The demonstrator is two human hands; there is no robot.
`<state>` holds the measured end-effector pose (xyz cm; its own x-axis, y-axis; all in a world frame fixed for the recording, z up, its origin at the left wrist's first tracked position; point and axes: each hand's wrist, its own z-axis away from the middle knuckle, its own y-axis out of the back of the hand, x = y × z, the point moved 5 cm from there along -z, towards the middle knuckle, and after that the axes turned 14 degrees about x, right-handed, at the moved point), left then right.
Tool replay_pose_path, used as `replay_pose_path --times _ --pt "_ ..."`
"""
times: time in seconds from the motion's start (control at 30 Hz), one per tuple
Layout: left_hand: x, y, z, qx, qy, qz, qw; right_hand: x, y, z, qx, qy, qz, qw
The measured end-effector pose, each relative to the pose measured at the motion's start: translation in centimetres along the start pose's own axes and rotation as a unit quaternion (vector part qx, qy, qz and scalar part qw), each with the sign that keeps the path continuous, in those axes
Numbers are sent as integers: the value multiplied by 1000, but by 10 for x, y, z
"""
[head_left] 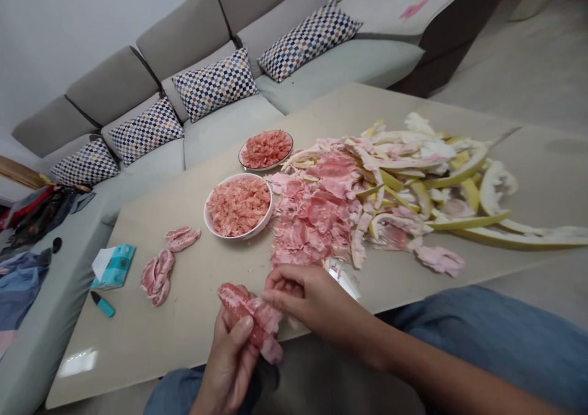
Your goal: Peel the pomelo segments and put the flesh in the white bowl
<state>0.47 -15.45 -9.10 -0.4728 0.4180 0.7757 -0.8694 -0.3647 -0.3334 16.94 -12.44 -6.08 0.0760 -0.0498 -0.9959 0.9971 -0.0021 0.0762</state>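
Observation:
A pink pomelo segment (235, 300) rests in my left hand (234, 354), its fingers wrapped round it near the table's front edge. From the segment a pale flap of membrane (267, 314) hangs loose. My right hand (307, 299) is closed in a pinch at that flap; its fingertips partly hide what they grip. Beyond the hands lies a heap of pink membranes (312, 219). A white bowl (250, 235) full of peeled pulp stands behind, and a dark-rimmed plate (264, 169) bears more, redder pulp. Unpeeled segments (158, 275) lie to the left.
Thick yellow-green peels (482, 222) with white pith cover the table's right side. At the left are a tissue pack (120, 267) and a teal-and-black pen-like item (105, 305). A grey sofa (220, 124) with checked cushions runs behind the table (197, 335).

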Motion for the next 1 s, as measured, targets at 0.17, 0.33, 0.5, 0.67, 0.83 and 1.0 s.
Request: replay_pose_path --times 0.17,0.33,0.5,0.67,0.83,1.0 --pt "5 -7 0 -44 -31 -34 998 1 0 2 -25 0 -12 1000" --pt "6 -10 1 -62 -69 -78 993 -5 0 2 -16 76 53 996" --pt "5 -6 -3 -64 -113 -109 986 -16 8 2 68 224 85 968" --pt "4 -4 -3 -60 -123 -128 982 -23 0 14 71 360 144 919" --pt "3 -8 0 -73 -119 -151 979 -28 -4 20 93 422 193 881" --pt "-1 -10 2 -96 -89 -159 979 -28 -6 22 126 451 238 851"
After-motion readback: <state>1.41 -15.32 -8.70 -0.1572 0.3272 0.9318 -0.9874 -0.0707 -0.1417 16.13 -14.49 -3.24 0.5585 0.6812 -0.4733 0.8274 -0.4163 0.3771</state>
